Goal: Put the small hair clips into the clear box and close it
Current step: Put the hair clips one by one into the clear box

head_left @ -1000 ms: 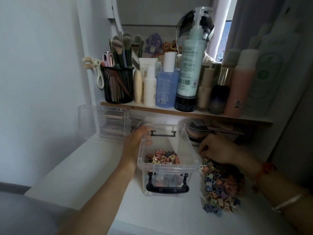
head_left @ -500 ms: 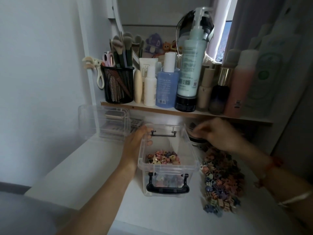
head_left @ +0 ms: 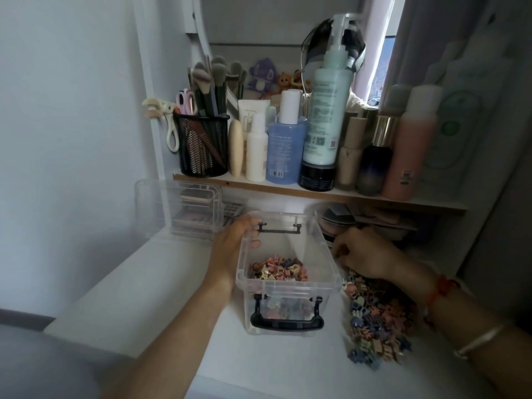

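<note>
The clear box (head_left: 288,287) stands open on the white desk, with a black handle (head_left: 286,324) on its near side. A layer of small hair clips (head_left: 277,270) in mixed colours lies inside. My left hand (head_left: 230,246) grips the box's far left corner, fingers curled over the rim. Right of the box lies a loose pile of hair clips (head_left: 377,318). My right hand (head_left: 365,251) is down on the far end of that pile, beside the box's right wall, its curled fingers pinching a few clips. I see no lid.
A clear drawer organizer (head_left: 178,208) stands at the back left. Low above the box runs a shelf (head_left: 288,191) crowded with bottles and a black mesh brush cup (head_left: 203,145). More items are tucked under the shelf behind my right hand. The desk's front edge is close.
My right hand rose from the pile toward the box's far right corner, then dropped back onto the pile. My left hand and the box stayed put.
</note>
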The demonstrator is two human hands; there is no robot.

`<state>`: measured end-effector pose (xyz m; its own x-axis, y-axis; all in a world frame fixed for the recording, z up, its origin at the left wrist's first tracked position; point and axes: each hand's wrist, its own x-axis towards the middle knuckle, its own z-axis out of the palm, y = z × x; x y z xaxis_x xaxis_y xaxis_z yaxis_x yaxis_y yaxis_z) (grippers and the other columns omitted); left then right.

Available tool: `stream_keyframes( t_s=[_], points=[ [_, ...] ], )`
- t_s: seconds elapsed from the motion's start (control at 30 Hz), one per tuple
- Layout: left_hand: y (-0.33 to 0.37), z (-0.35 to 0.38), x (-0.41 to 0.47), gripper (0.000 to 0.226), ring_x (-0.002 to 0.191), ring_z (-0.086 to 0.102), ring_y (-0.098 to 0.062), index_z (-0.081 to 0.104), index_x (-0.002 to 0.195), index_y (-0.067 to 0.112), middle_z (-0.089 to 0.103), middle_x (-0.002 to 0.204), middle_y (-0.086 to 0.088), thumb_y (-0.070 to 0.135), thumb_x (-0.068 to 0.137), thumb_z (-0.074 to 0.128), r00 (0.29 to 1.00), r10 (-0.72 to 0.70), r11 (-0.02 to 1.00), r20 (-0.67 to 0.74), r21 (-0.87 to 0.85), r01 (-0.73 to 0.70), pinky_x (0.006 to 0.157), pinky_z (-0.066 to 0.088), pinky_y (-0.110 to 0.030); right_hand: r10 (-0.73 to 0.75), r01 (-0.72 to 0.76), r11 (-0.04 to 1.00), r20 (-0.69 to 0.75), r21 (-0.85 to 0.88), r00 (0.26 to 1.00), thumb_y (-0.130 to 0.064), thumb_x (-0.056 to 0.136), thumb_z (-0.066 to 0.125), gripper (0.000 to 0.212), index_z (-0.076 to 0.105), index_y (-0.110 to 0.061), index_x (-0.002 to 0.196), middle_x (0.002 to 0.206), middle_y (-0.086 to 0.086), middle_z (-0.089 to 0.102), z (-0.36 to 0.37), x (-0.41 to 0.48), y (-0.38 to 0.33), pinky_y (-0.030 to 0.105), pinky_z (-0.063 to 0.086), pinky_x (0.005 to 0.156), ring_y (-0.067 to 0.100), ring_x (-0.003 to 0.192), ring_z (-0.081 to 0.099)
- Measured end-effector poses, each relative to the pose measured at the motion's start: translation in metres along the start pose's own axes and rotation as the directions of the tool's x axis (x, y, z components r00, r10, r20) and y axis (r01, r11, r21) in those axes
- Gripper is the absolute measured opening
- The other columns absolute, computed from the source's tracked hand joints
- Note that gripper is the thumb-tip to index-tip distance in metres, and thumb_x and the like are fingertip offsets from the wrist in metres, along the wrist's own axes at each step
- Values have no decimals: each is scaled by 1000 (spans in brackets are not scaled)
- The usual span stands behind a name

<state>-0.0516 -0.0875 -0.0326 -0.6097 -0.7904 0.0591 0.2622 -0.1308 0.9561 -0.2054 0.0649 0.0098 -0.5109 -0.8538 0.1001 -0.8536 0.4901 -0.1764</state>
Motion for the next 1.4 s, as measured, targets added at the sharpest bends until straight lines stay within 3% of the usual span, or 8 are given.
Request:
stream_keyframes(
  t_s=[0.13, 0.3, 0.53, 0.97, 1.07, 1.17, 1.27, 1.4],
  points=[
    [0, 0, 1, 29, 67, 56, -16, 69, 79, 22, 61, 73, 0, 47, 66, 62, 1000, 4, 1000, 4, 6, -4, 64, 39, -29, 51, 15, 946, -194, 325, 980, -6, 84, 60, 14, 72, -10, 88, 85, -1, 68, -18, 1, -8, 23, 45, 79, 7, 80, 62],
    [1, 0, 2, 46, 66, 55, -16, 68, 82, 19, 61, 76, -1, 52, 50, 68, 999, -16, 999, 33, -43, 17, 66, 39, -29, -65, 183, 534, -176, 825, 982, -3, 80, 61, 16, 64, -17, 88, 53, -2, 60, -54, -15, -30, 8, 37, 44, 3, 41, 46],
    [2, 2, 1, 30, 70, 56, -18, 68, 74, 21, 64, 78, -1, 45, 56, 67, 1000, 17, 998, -3, -66, -17, 80, 40, -39, 55, -39, 991, -127, 131, 990, -13, 85, 60, 18, 72, -13, 98, 108, 4, 68, -17, -3, 10, 24, 44, 87, 19, 99, 62],
    [0, 0, 1, 50, 67, 55, -18, 69, 79, 20, 60, 73, -2, 57, 44, 65, 1000, 16, 999, 19, -30, -15, 68, 40, -30, 56, -72, 973, -82, -218, 995, -8, 84, 50, 25, 70, -12, 97, 108, 9, 69, 3, 9, 7, 33, 50, 83, 26, 100, 62],
    [1, 1, 1, 51, 67, 56, -18, 68, 81, 18, 61, 72, -1, 54, 46, 66, 1000, 20, 1000, 8, -21, -20, 67, 40, -31, 28, 1, 980, -141, 200, 990, -9, 84, 60, 14, 73, -14, 85, 90, 2, 72, -16, 4, -3, 23, 45, 74, 13, 82, 65],
    [2, 1, 0, 44, 68, 58, -16, 67, 83, 20, 61, 75, 0, 51, 52, 64, 1000, 20, 1000, 13, 4, -20, 67, 41, -31, -47, 105, 638, -97, 763, 994, -3, 80, 63, 17, 69, -18, 75, 58, -2, 61, -42, -9, -23, 13, 41, 55, 2, 51, 52],
    [1, 0, -2, 44, 70, 57, -16, 69, 76, 23, 61, 79, -1, 55, 47, 64, 999, 12, 1000, 47, -6, -11, 69, 42, -32, -6, 94, 530, -107, 843, 994, 3, 81, 59, 12, 65, -6, 84, 58, 5, 56, -53, -16, -23, 8, 38, 41, -2, 39, 47],
    [1, 1, -1, 31, 69, 57, -17, 69, 76, 24, 62, 77, 0, 50, 59, 63, 1000, 17, 1000, 25, -2, -17, 71, 42, -33, 61, 21, 690, -87, 724, 994, -5, 82, 61, 8, 68, -8, 86, 69, 2, 63, -42, -12, -5, 6, 38, 45, 2, 47, 51]
  ],
)
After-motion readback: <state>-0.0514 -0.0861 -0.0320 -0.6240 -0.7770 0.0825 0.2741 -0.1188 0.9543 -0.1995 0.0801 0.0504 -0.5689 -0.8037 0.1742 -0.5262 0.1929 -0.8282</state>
